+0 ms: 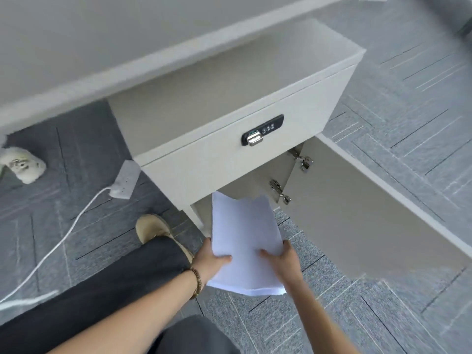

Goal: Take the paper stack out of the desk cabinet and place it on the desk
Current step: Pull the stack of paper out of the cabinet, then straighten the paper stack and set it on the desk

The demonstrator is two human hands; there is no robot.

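A white paper stack (244, 233) hangs in front of the desk cabinet (217, 154), its far end still at the cabinet's lower opening. My left hand (208, 260) grips the stack's left edge, thumb on top. On the right edge sits my right hand (284, 261), also with its thumb on top. The cabinet door (362, 210) is swung open to the right. Above the opening there is a drawer front with a black keypad lock (261, 130). The grey desk top (102, 37) runs across the upper left.
A white power strip (125, 179) and its cable (63, 241) lie on the grey carpet to the left. A white fluffy slipper (23, 164) lies far left. My dark trouser leg and tan shoe (153, 227) are beside the cabinet's foot.
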